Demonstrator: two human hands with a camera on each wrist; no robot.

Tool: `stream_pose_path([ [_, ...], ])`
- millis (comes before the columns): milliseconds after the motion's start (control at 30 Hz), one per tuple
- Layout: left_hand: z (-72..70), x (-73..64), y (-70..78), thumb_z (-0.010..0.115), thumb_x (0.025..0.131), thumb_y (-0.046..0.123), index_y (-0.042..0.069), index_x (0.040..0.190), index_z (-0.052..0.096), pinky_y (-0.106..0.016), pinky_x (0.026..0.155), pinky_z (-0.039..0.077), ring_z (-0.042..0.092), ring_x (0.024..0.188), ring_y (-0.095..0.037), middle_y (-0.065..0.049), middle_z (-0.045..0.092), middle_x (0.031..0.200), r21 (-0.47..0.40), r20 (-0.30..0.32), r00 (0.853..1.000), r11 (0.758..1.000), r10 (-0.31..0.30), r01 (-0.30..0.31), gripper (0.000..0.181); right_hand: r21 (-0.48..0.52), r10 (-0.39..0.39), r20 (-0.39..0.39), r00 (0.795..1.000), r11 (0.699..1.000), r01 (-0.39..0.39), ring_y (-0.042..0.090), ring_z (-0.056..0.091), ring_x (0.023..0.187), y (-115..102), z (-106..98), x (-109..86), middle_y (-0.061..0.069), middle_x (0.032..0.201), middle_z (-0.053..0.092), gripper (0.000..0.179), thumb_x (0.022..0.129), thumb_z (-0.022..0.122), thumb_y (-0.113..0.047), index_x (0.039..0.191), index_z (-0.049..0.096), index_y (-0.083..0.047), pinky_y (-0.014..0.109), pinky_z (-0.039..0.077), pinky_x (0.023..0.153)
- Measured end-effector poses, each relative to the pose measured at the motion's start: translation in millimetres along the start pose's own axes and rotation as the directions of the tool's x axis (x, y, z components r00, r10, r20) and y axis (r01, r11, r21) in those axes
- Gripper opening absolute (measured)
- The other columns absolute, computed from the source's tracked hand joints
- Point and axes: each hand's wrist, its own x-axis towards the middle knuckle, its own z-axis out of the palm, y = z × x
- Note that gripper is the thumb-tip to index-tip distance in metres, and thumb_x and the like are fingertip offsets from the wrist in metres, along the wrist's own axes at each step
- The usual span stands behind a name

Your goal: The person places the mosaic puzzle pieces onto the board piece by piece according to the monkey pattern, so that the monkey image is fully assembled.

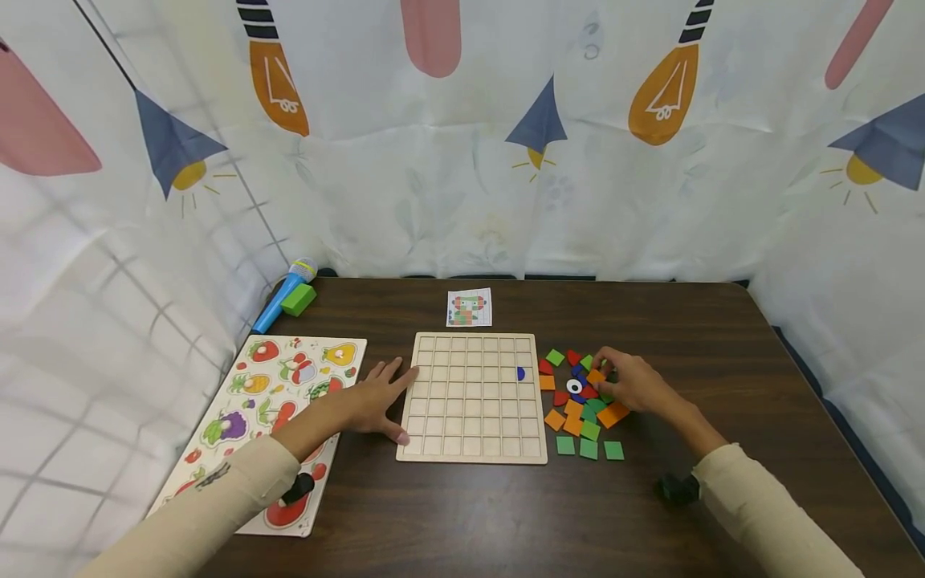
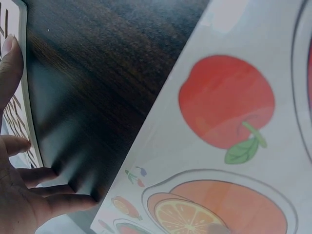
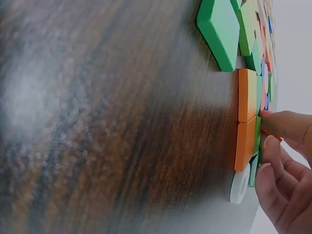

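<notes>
A light wooden grid board [image 1: 462, 417] lies on the table, with one blue half-round piece [image 1: 521, 374] in a cell near its right side. My left hand [image 1: 372, 399] is spread at the board's left edge, thumb and fingertips touching it; in the left wrist view the thumb lies on the rim. Right of the board is a loose pile of green, orange, red and blue pieces, among them a white ring [image 1: 573, 386]. Over the pile's right side, my right hand [image 1: 634, 382] pinches an orange tile [image 1: 596, 376] between thumb and fingers; part of the tile is hidden by the fingertips.
A small printed pattern card [image 1: 469, 308] lies behind the board. To the left is a fruit-picture board [image 1: 267, 417], partly under my left forearm. A blue toy microphone [image 1: 278, 301] and a green block [image 1: 299, 299] are at the back left. A printed curtain [image 1: 462, 201] encloses the table.
</notes>
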Motion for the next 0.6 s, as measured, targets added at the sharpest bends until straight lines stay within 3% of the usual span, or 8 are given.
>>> stream_pose_path([
  [233,0.3,-0.2,0.3,0.082,0.077,0.053,0.014,0.161,0.02,-0.066,0.111,0.031,0.011,0.15,-0.054,-0.027,0.01,0.165,-0.003,-0.001,1.0,1.0,-0.005,0.005,0.113,-0.014,-0.032,-0.036,0.999,0.999,0.032,0.019,0.061,0.08,-1.0,1.1,0.0,0.017,0.108,0.067,0.034,0.097,0.067,-0.015,0.129,0.06,-0.011,0.035,0.052,0.068],
  [600,-0.9,-1.3,1.2,0.082,0.077,0.052,0.013,0.161,0.019,-0.068,0.11,0.031,0.01,0.148,-0.058,-0.028,0.009,0.165,-0.011,-0.007,1.0,1.0,-0.005,0.005,0.112,0.01,-0.074,-0.085,0.994,0.997,0.075,0.016,0.049,0.066,-6.0,0.2,0.4,0.013,0.102,0.063,0.028,0.097,0.067,-0.014,0.124,0.062,-0.01,0.029,0.043,0.059],
])
